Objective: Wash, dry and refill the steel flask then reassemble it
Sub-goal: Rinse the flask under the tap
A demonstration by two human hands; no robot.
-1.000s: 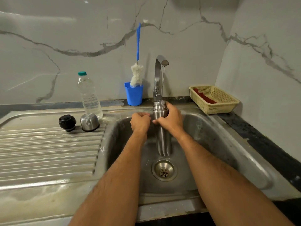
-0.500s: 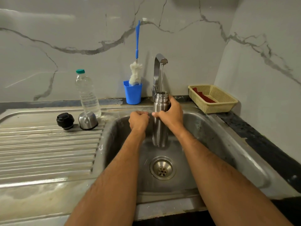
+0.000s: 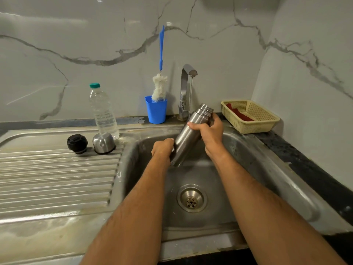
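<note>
Evidently early: both hands, left hand [image 3: 162, 149] low, right hand [image 3: 208, 129] high, grip the tilted flask [image 3: 188, 134] over the sink [image 3: 271, 169] under the running tap [image 3: 188, 73]; stopper [image 3: 77, 143] and cup lid [image 3: 103, 143] wait on the drainboard's back edge, drying and refilling outstanding.

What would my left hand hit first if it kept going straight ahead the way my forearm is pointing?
Nothing new: the left hand already grips the lower part of the tilted steel flask. Past the flask, that line probably reaches the sink back wall below the tap, though depth is unclear.

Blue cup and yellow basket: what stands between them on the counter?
In the head view, the tap, water running, stands between the blue cup and yellow basket; the tilted flask's mouth is also there.
</note>
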